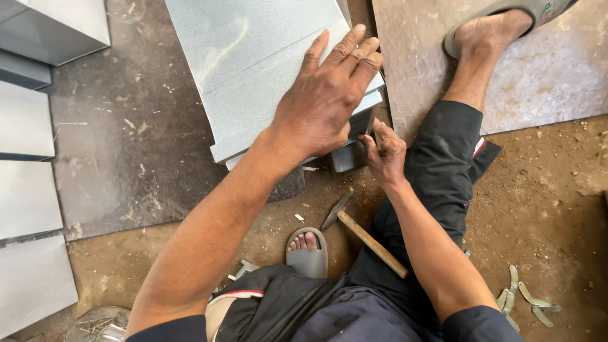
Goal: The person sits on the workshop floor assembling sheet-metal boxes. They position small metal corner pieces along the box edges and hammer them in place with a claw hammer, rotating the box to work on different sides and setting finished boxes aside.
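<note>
Dirt floor (544, 190), dark slab (126, 145) at 9 o'clock. Left hand (326, 101) flat, fingers spread, pressing folded galvanized sheet (253, 57) at 12 o'clock. Right hand (385, 152) just beside sheet's near corner, fingers pinched at its edge; held item too small to tell. Hammer (367, 237) lies at 6 o'clock, untouched.

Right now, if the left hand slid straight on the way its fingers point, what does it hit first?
The left hand lies flat on the folded galvanized sheet-metal piece, fingers pointing up and right. Going on, it would run off the sheet's right edge and probably meet the flat rusty metal plate beyond; the height difference is unclear.
</note>
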